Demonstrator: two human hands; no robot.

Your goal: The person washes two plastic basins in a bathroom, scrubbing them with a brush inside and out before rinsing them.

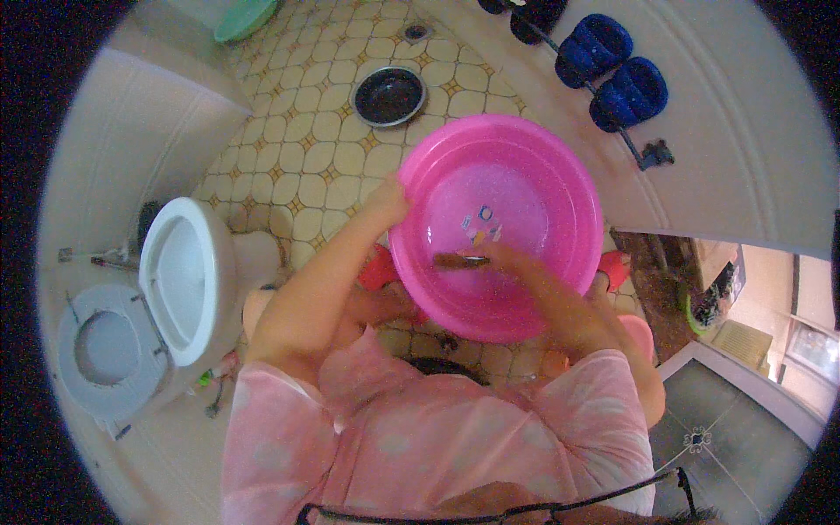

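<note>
A large round pink plastic basin [564, 197] stands before me with its inside facing up. My left hand [392, 202] grips its rim on the left side. Inside the basin, my right hand [497, 254] is closed on a brown-backed brush [453, 261], held low against the inner surface; its bristles are hidden. Small stickers [482, 223] show on the basin's bottom, just beyond the brush.
Beyond the basin, a round metal-rimmed bowl with dark contents [389, 96] rests on the tiled floor near a drain [416, 33]. A white toilet [184, 282] stands at left. Blue slippers [630, 95] hang along the right wall. A green basin [244, 20] is at top left.
</note>
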